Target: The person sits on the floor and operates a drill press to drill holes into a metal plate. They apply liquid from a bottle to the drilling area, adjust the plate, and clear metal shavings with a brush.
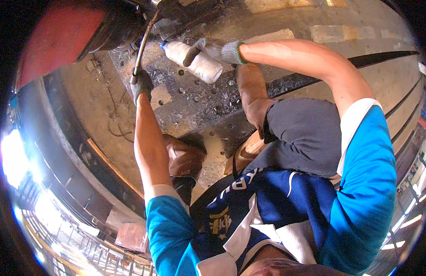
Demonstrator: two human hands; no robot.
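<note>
My left hand, in a dark glove, is closed round the lower end of a long metal rod. The rod slants upward to the underside of dark machinery, and its far end is hard to make out. To the right, my gloved right hand grips a whitish plastic bottle with a blue cap. The bottle lies tilted, its cap toward the rod and its base toward me. My fingers wrap over its upper side, and part of the thumb is hidden. Below it is a dark metal plate dotted with round holes and shiny shavings.
A red machine part overhangs at the upper left. My boots rest on the plate, and a wooden seat is between my legs. A thin wire lies on the dusty surface at left, near a long metal rail.
</note>
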